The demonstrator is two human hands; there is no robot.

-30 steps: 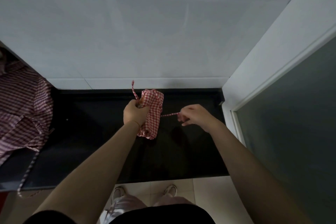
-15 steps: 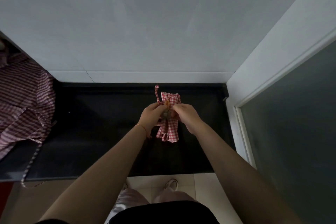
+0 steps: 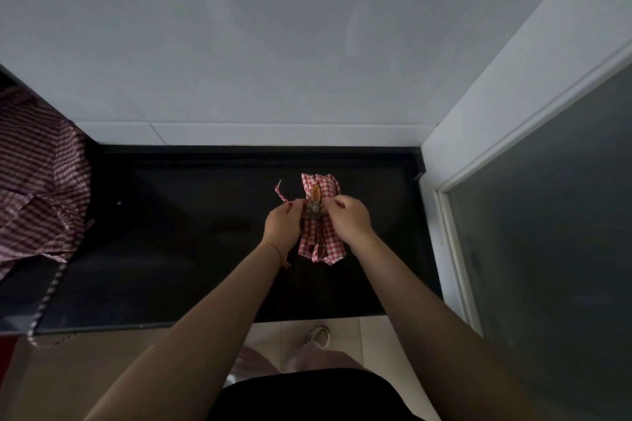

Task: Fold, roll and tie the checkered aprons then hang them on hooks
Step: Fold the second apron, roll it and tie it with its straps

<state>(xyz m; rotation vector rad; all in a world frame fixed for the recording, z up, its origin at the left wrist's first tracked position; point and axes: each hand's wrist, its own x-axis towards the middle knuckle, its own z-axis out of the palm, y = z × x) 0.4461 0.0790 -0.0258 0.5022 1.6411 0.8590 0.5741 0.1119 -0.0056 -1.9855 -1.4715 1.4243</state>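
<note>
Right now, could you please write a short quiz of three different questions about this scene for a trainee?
1. True or false: the rolled apron lies on the black counter.
2. What does the left hand pinch? A) the strap end B) a hook
3. Where is the loose apron?

Key: 1 true. 2 A. 3 At the counter's left end. The right hand also grips the roll.

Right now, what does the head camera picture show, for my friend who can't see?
Two hands, left hand and right hand, pinch the ties of a rolled red checkered apron above a black counter. Another checkered apron lies unfolded at the left.
</note>
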